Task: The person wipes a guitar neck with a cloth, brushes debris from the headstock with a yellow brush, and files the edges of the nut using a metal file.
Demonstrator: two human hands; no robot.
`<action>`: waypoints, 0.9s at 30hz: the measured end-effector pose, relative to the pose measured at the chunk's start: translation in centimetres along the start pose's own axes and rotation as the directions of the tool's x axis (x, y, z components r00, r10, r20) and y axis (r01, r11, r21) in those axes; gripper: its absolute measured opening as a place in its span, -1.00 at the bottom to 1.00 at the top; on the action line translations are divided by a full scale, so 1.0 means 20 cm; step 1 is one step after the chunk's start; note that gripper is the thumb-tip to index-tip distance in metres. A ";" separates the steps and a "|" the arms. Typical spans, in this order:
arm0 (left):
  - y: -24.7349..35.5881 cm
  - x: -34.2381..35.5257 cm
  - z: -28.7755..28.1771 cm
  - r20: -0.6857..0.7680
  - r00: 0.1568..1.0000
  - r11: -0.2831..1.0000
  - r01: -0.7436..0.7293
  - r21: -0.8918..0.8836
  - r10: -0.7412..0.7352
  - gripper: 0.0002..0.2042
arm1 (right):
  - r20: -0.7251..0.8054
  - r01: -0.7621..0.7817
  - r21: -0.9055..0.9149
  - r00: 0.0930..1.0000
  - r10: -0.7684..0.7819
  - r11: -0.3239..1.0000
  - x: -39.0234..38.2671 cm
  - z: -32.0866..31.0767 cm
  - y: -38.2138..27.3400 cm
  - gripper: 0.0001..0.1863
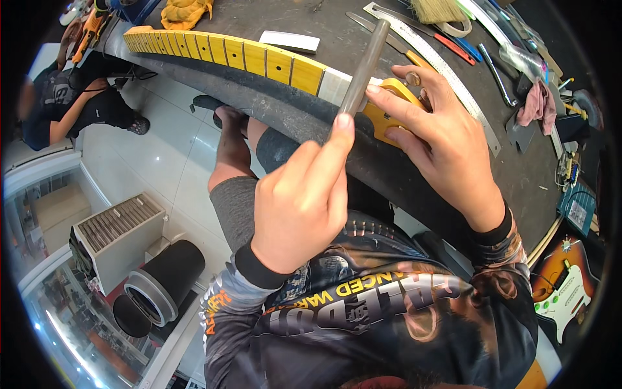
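A guitar neck (236, 54) with yellow fretboard and dark dots lies along the bench's near edge. A pale white strip (333, 84) covers its end beside the headstock (378, 120). My left hand (304, 194) is closed on the near end of a narrow grey bar-like file (368, 67), index finger stretched along it. The file slants across the neck by the headstock. My right hand (447, 126) grips the yellow headstock, with thumb at its near edge and index fingertip touching or very near the file. A tuner button (413, 78) shows between its fingers.
Beyond the neck, a white block (289, 41), a curved steel ruler (447, 74), red-handled tool (453, 49) and brush (435, 11) lie on the dark bench (518, 155). A pink cloth (537, 106) and sunburst guitar (565, 282) are at right. Another person (61, 104) sits at far left.
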State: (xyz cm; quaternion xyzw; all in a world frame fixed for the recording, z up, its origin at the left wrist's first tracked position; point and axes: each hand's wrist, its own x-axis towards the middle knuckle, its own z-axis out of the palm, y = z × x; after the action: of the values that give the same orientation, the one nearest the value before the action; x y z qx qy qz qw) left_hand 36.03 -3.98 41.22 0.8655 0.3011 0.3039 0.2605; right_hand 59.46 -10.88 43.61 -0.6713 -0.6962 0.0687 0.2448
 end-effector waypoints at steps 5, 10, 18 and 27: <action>0.03 0.13 -0.03 0.003 1.000 0.999 0.005 -0.054 -0.005 -0.52 | -0.024 0.017 -0.092 1.000 -0.019 0.996 -0.01 0.00 -0.03 -0.28; -0.03 -0.04 -0.05 -0.124 0.986 0.958 0.075 -0.278 -0.114 -0.62 | 0.007 0.004 0.002 1.000 -0.004 1.000 0.01 -0.01 0.02 -0.27; -0.16 -0.28 0.06 -0.150 0.988 0.992 -0.062 -0.111 0.045 -0.44 | 0.005 -0.035 0.172 0.999 0.034 0.985 0.03 0.01 0.12 -0.31; -0.15 -0.33 0.08 -0.035 0.999 0.994 -0.014 -0.106 0.011 -0.49 | 0.007 -0.007 0.158 1.000 0.006 0.987 0.03 0.02 0.13 -0.31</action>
State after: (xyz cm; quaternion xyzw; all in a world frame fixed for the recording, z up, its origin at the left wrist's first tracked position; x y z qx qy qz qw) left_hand 31.89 -6.83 35.81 0.8470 0.2834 0.3359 0.2991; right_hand 61.61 -9.95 42.40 -0.6517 -0.6874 0.1264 0.2947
